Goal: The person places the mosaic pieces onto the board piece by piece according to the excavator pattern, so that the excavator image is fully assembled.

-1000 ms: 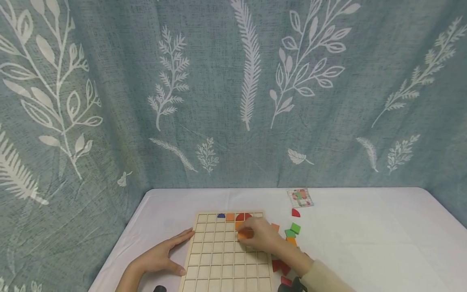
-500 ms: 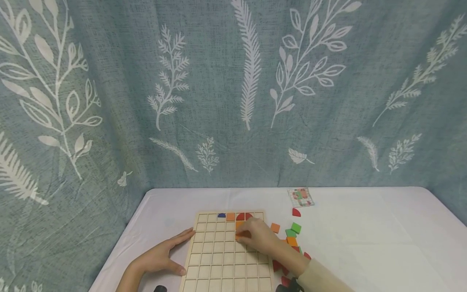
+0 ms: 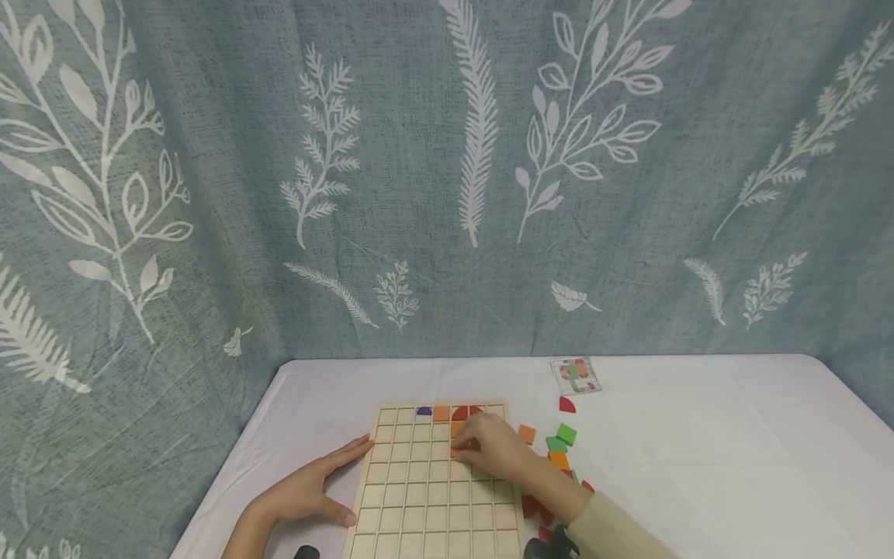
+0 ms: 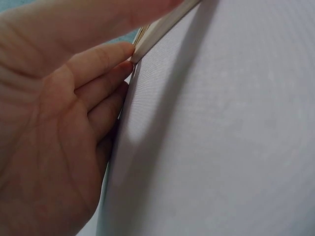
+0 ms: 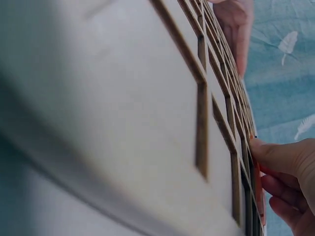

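A wooden grid board (image 3: 408, 495) lies on the white table. Its far row holds a blue semicircular-looking tile (image 3: 424, 411), an orange square tile (image 3: 441, 414) and red quarter-circle tiles (image 3: 459, 413). My left hand (image 3: 307, 489) rests along the board's left edge, thumb and fingertips touching it, fingers fairly straight; the left wrist view shows its palm (image 4: 54, 128). Over the board's upper right, my right hand (image 3: 492, 448) pinches an orange tile (image 3: 454, 453) in a third-row cell, just below another orange square (image 3: 456, 428). Its fingers hide most of that tile. Orange shows beneath the fingertips in the right wrist view.
Loose tiles lie right of the board: a green square (image 3: 566, 434), an orange one (image 3: 558, 460), several red pieces (image 3: 531, 508), partly under the right forearm. A patterned card (image 3: 576, 376) lies farther back, near a red quarter circle (image 3: 567, 404). A curtain (image 3: 419, 178) hangs behind.
The orange tile in my right hand, tilted up and plainly seen a second ago, is now down in the cell, mostly covered by the fingers. The left hand stays put.
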`<action>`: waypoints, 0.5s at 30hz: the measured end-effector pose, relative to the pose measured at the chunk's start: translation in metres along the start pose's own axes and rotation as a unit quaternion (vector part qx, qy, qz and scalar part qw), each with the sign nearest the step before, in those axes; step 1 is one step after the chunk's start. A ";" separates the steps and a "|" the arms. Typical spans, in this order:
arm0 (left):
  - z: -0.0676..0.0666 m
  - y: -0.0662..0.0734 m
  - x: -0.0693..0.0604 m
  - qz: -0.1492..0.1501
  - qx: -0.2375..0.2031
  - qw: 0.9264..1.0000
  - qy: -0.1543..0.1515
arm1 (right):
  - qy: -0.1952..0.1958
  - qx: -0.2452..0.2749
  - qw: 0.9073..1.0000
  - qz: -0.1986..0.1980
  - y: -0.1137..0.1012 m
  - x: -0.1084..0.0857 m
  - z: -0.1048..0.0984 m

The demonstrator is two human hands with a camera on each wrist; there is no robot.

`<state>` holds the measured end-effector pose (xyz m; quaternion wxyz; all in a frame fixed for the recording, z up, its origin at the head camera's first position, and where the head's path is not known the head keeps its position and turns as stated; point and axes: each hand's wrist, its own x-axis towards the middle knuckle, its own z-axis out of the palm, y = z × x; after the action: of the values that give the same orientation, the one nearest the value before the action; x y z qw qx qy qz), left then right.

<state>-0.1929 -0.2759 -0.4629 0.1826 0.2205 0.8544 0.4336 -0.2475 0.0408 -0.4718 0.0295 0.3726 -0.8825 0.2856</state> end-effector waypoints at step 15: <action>0.000 -0.001 0.001 -0.002 -0.002 1.000 0.000 | 0.004 0.045 0.999 -0.011 0.007 -0.014 -0.003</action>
<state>-0.1939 -0.2759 -0.4633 0.1836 0.2188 0.8539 0.4351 -0.2428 0.0552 -0.4764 0.0189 0.3821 -0.8643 0.3265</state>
